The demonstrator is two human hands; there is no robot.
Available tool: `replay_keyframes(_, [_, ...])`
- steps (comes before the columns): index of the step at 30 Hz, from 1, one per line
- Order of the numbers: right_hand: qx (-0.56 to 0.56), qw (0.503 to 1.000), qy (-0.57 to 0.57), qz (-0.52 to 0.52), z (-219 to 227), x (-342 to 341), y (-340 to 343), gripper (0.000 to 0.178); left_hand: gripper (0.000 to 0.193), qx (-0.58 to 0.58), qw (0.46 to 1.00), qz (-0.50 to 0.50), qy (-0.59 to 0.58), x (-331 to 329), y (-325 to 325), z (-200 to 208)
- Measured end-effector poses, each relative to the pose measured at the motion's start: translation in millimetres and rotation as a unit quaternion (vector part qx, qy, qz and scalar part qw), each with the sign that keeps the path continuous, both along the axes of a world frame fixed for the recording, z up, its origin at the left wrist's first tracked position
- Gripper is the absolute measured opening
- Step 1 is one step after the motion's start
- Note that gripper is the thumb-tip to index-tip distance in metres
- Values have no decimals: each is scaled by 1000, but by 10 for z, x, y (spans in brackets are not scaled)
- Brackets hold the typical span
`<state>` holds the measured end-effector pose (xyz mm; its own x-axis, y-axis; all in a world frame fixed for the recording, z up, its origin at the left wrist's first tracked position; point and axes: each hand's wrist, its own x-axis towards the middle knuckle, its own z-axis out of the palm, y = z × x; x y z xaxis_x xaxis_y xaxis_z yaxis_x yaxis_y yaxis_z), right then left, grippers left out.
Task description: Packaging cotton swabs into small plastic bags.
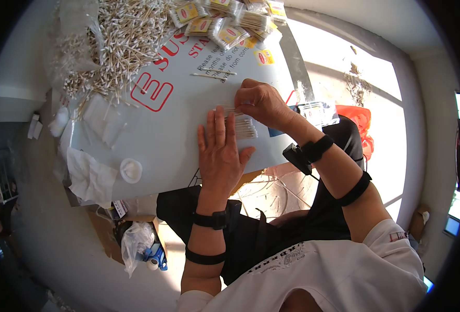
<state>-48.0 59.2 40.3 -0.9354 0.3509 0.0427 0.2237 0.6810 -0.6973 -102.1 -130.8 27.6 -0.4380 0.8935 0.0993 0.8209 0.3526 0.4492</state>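
My left hand point(219, 148) lies flat with its fingers stretched out, along the left side of a small row of cotton swabs point(247, 128) on the table. The fingertips cover part of that row. Whether a clear bag wraps these swabs I cannot tell. Just beyond them, my right hand point(264, 104) is closed in a pinch close to my left fingertips. What its fingers hold, if anything, is hidden. A few loose cotton swabs point(214, 75) lie on the table farther off.
A large heap of loose cotton swabs point(128, 44) covers the far left, beside packed swab bags point(230, 34) at the far edge. White tissue point(90, 174) and a round white piece point(131, 170) lie at left. Another swab pack point(313, 112) sits by my right forearm. Below stands a cardboard box point(105, 236).
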Motion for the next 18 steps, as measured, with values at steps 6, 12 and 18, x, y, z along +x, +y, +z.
replay_keyframes(6, [-2, 994, 56, -91, 54, -329, 124, 10, 86, -18, 1000, -14, 13, -13, -4, 14])
replay_keyframes(12, [199, 979, 50, -8, -44, -504, 133, 9, 87, -28, 999, -21, 29, -14, -3, 18])
replay_keyframes(18, [135, 989, 31, 59, 33, -50, 58, 4, 76, 56, 998, -9, 4, -32, 6, 8])
